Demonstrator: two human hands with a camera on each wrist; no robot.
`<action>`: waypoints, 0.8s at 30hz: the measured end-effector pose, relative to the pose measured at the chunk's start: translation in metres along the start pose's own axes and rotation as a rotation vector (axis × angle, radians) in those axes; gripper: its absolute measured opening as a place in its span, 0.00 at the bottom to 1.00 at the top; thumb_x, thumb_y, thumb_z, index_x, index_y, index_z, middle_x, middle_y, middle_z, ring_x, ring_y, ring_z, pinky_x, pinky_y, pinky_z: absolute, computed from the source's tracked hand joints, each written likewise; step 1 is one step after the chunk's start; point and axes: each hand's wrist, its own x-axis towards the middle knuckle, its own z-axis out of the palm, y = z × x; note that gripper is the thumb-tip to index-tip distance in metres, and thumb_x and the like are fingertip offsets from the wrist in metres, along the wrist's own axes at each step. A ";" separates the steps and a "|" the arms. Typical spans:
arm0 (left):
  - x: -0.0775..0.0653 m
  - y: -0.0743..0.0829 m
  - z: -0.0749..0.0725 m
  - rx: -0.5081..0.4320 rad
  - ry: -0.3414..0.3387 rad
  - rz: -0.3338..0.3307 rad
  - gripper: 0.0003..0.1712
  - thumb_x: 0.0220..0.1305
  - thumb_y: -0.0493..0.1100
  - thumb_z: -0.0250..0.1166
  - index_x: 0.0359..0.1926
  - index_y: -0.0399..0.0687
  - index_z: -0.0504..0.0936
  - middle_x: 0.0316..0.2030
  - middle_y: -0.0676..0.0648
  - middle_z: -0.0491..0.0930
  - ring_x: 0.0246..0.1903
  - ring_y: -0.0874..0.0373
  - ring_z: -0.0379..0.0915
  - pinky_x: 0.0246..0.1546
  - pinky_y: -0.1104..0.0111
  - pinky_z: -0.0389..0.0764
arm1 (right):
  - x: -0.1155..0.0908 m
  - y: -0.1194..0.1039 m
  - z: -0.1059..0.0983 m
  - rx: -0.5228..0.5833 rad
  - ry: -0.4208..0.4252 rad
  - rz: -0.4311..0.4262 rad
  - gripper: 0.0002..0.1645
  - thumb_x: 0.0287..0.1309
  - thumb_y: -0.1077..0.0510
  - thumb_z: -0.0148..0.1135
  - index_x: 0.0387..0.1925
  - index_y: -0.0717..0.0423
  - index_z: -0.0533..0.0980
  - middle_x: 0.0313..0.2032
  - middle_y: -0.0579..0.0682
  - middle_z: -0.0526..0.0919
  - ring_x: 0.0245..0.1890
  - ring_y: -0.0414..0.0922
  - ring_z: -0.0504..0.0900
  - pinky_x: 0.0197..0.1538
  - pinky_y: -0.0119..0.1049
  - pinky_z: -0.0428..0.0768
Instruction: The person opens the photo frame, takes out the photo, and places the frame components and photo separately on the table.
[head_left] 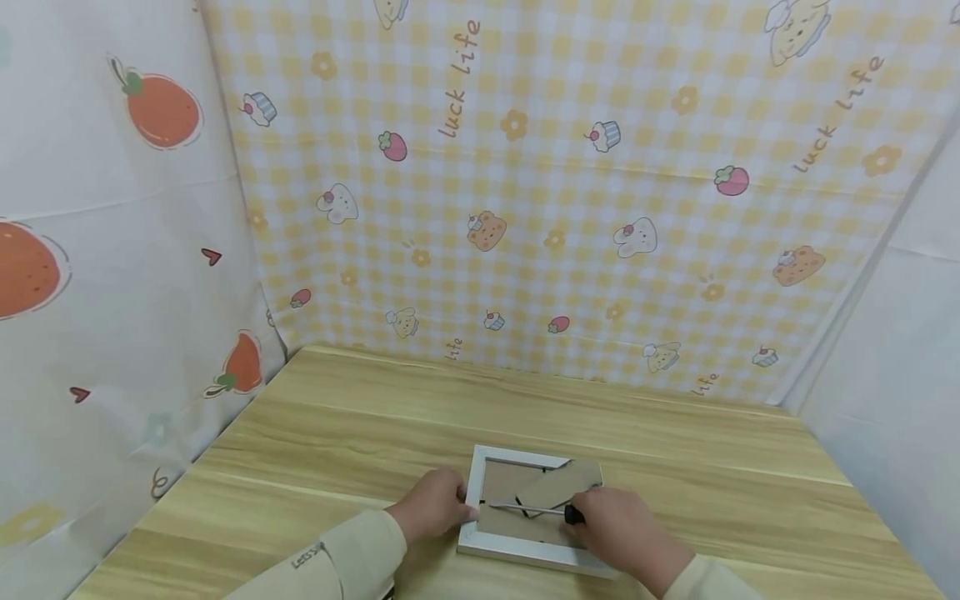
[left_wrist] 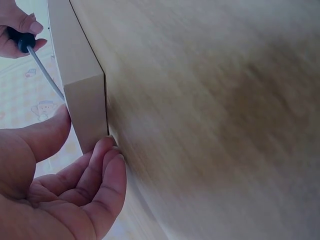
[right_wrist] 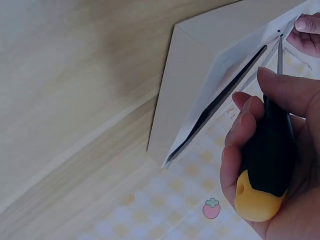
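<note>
A white picture frame (head_left: 517, 546) lies on the table with its brown backing board (head_left: 510, 479) facing up. The board carries a brown stand flap (head_left: 566, 483) and small black tabs near its edges. My left hand (head_left: 435, 502) pinches the frame's left edge, thumb on top and fingertips low at its outer side (left_wrist: 87, 107). In my right hand (head_left: 618, 529) is a screwdriver (right_wrist: 270, 145) with a black and yellow handle. Its metal shaft (head_left: 536, 508) reaches left across the backing, the tip close to a tab at the left inner edge.
The wood-grain table (head_left: 360, 433) extends around the frame. Behind it hangs a yellow checked curtain (head_left: 555, 192) with cartoon prints. White cloth (head_left: 135, 200) with fruit prints hangs at the left, and pale cloth (head_left: 892, 350) at the right.
</note>
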 end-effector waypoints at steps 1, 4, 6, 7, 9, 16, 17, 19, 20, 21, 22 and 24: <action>0.000 0.000 0.000 0.000 -0.001 -0.004 0.13 0.55 0.37 0.71 0.23 0.38 0.75 0.19 0.52 0.70 0.20 0.62 0.63 0.20 0.73 0.66 | 0.001 0.000 0.000 -0.001 -0.007 0.001 0.22 0.53 0.52 0.70 0.15 0.46 0.66 0.14 0.38 0.61 0.16 0.34 0.57 0.18 0.29 0.58; 0.002 -0.002 0.001 0.004 -0.003 -0.015 0.13 0.55 0.37 0.71 0.22 0.39 0.74 0.19 0.52 0.70 0.20 0.62 0.63 0.20 0.72 0.66 | 0.004 -0.001 -0.002 -0.002 -0.026 0.007 0.20 0.53 0.52 0.70 0.16 0.48 0.68 0.14 0.38 0.63 0.16 0.35 0.58 0.18 0.30 0.59; 0.003 -0.003 0.002 0.007 0.000 -0.016 0.14 0.55 0.37 0.71 0.22 0.39 0.74 0.19 0.52 0.69 0.20 0.62 0.63 0.20 0.72 0.66 | 0.005 -0.002 -0.003 0.004 -0.032 0.006 0.19 0.53 0.52 0.70 0.16 0.48 0.68 0.14 0.38 0.63 0.16 0.35 0.59 0.18 0.30 0.59; 0.003 -0.003 0.002 0.007 0.003 -0.016 0.14 0.54 0.37 0.71 0.21 0.39 0.74 0.18 0.52 0.69 0.20 0.62 0.62 0.20 0.72 0.66 | 0.006 -0.002 -0.004 0.007 -0.032 0.003 0.20 0.53 0.52 0.70 0.16 0.48 0.68 0.14 0.38 0.63 0.16 0.35 0.59 0.18 0.30 0.59; 0.004 -0.003 0.003 0.007 0.008 -0.014 0.14 0.54 0.37 0.72 0.21 0.39 0.74 0.18 0.53 0.69 0.20 0.62 0.62 0.20 0.72 0.65 | 0.007 -0.003 -0.005 0.012 -0.033 -0.004 0.20 0.53 0.53 0.70 0.16 0.48 0.68 0.14 0.38 0.63 0.16 0.35 0.59 0.18 0.30 0.59; 0.005 -0.004 0.003 -0.001 0.013 -0.004 0.17 0.53 0.37 0.72 0.19 0.40 0.71 0.17 0.53 0.66 0.20 0.62 0.61 0.20 0.72 0.64 | 0.011 -0.002 -0.005 0.028 -0.052 -0.009 0.22 0.54 0.54 0.69 0.14 0.47 0.66 0.13 0.37 0.62 0.15 0.33 0.59 0.18 0.29 0.60; 0.005 -0.005 0.003 0.002 0.011 0.000 0.17 0.53 0.37 0.72 0.19 0.41 0.71 0.17 0.53 0.66 0.19 0.62 0.60 0.19 0.72 0.63 | 0.011 -0.002 -0.005 0.029 -0.054 -0.009 0.22 0.54 0.54 0.69 0.14 0.47 0.66 0.13 0.37 0.62 0.15 0.33 0.60 0.18 0.29 0.60; 0.007 -0.006 0.003 0.009 0.005 0.004 0.19 0.53 0.37 0.73 0.18 0.41 0.69 0.16 0.54 0.65 0.19 0.62 0.60 0.19 0.72 0.62 | 0.011 -0.002 -0.006 0.040 -0.057 -0.015 0.22 0.54 0.56 0.68 0.14 0.47 0.66 0.14 0.37 0.63 0.15 0.34 0.60 0.18 0.30 0.61; 0.008 -0.007 0.003 0.013 -0.001 0.005 0.19 0.53 0.37 0.73 0.18 0.42 0.69 0.16 0.54 0.64 0.19 0.62 0.59 0.19 0.73 0.62 | 0.011 -0.001 -0.006 0.043 -0.058 -0.016 0.21 0.54 0.56 0.68 0.14 0.48 0.66 0.14 0.37 0.63 0.16 0.34 0.60 0.18 0.30 0.61; 0.009 -0.008 0.003 0.018 -0.006 0.006 0.20 0.52 0.37 0.73 0.17 0.42 0.68 0.15 0.54 0.64 0.18 0.63 0.59 0.19 0.73 0.61 | 0.012 -0.001 -0.006 0.046 -0.060 -0.018 0.20 0.54 0.57 0.68 0.15 0.48 0.67 0.14 0.37 0.63 0.16 0.34 0.60 0.19 0.31 0.62; 0.010 -0.008 0.003 0.025 -0.011 0.007 0.21 0.52 0.37 0.73 0.17 0.43 0.67 0.15 0.55 0.63 0.18 0.63 0.59 0.19 0.73 0.61 | 0.012 0.000 -0.006 0.052 -0.063 -0.020 0.20 0.54 0.57 0.68 0.15 0.48 0.67 0.14 0.38 0.64 0.16 0.34 0.61 0.19 0.31 0.62; 0.012 -0.009 0.003 0.028 -0.024 0.006 0.22 0.52 0.37 0.73 0.16 0.43 0.67 0.15 0.55 0.63 0.18 0.63 0.58 0.19 0.73 0.60 | 0.013 0.000 -0.005 0.061 -0.073 -0.021 0.19 0.53 0.56 0.69 0.16 0.48 0.68 0.15 0.38 0.65 0.17 0.35 0.61 0.20 0.31 0.63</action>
